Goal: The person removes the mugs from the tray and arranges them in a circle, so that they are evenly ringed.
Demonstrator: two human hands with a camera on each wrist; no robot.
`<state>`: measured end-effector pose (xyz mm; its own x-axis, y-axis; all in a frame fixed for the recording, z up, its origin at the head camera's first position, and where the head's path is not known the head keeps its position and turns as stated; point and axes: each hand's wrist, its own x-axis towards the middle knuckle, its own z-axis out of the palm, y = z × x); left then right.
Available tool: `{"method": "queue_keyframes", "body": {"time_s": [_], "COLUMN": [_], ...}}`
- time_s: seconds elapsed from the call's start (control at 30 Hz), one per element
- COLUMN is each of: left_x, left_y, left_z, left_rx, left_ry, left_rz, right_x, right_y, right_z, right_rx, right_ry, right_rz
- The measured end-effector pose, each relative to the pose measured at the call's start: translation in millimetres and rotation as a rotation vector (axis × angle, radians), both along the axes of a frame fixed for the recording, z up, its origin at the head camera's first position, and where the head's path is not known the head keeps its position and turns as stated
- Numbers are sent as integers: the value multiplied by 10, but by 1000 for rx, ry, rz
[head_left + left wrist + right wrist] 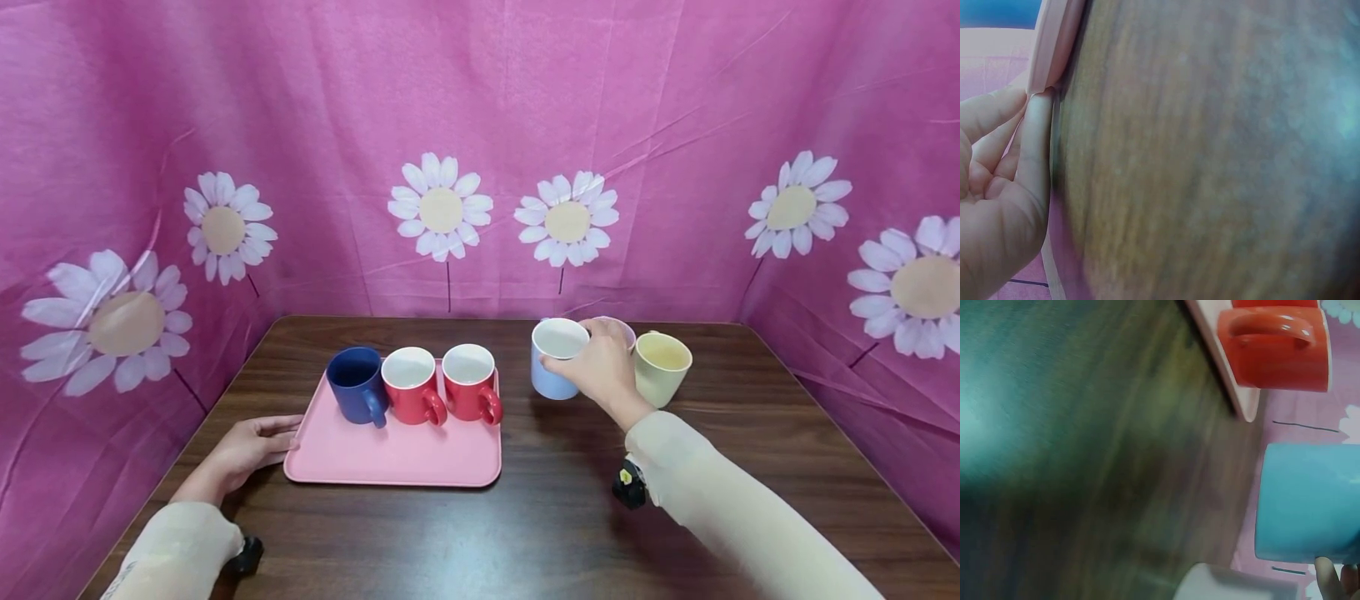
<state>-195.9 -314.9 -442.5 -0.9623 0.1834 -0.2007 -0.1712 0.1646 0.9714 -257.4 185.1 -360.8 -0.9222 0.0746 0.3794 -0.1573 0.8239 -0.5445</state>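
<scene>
My right hand grips a light blue mug with a white inside, thumb and fingers round its upper part. The mug is upright and raised off the table in the right wrist view. My left hand is at the left edge of a pink tray; in the left wrist view its fingers pinch the tray's rim. On the tray stand a dark blue mug and two red mugs in a row, handles toward me.
A pale yellow mug stands right of my right hand. Behind that hand, a lilac mug is mostly hidden. The brown wooden table is bounded by pink cloth printed with white daisies.
</scene>
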Motion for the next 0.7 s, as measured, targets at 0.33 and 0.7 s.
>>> {"method": "queue_keyframes", "body": {"time_s": [0.33,0.7], "left_x": [-15,-24], "left_y": [-9,-21], "left_z": [-11,-32], "left_rx": [5,-5], "left_ry": [-1,-3], "left_rz": [-1,-7], "right_x": [34,15], "right_y": [12,-5], "right_z": [-262,-445], "right_rx": [-7,-56], "right_ry": [-20,-29], "right_rz": [-92,-174]}}
